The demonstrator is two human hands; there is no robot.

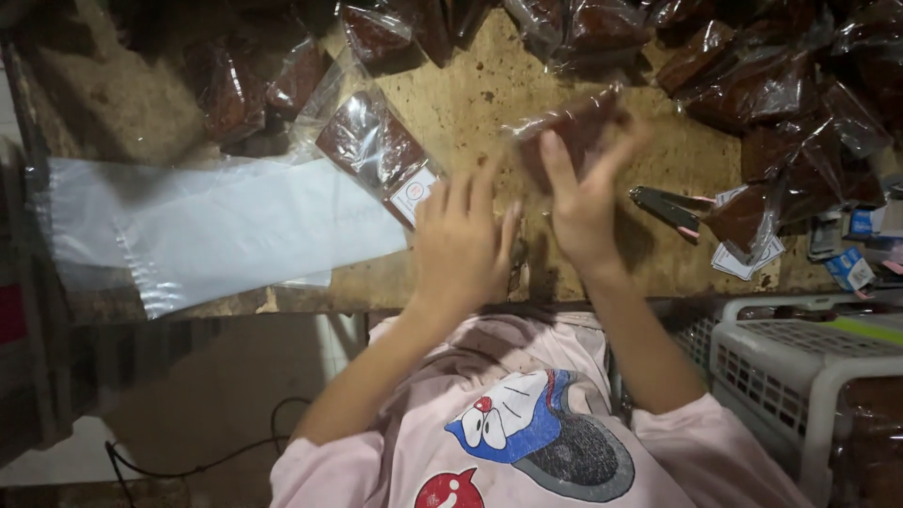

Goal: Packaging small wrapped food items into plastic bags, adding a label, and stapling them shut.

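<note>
My right hand is raised over a worn wooden table, its fingers closed on a clear plastic packet of dark brown food held at the fingertips. My left hand lies beside it, back up and fingers spread, holding nothing. Its fingertips are close to another clear packet of the brown food, which lies flat and has a small white label at its near corner. Pink sleeves cover both upper arms.
Many filled clear packets are heaped along the far side and at the right. A stack of empty clear bags lies at the left. A black stapler, white labels and small boxes sit at the right, above a white plastic basket.
</note>
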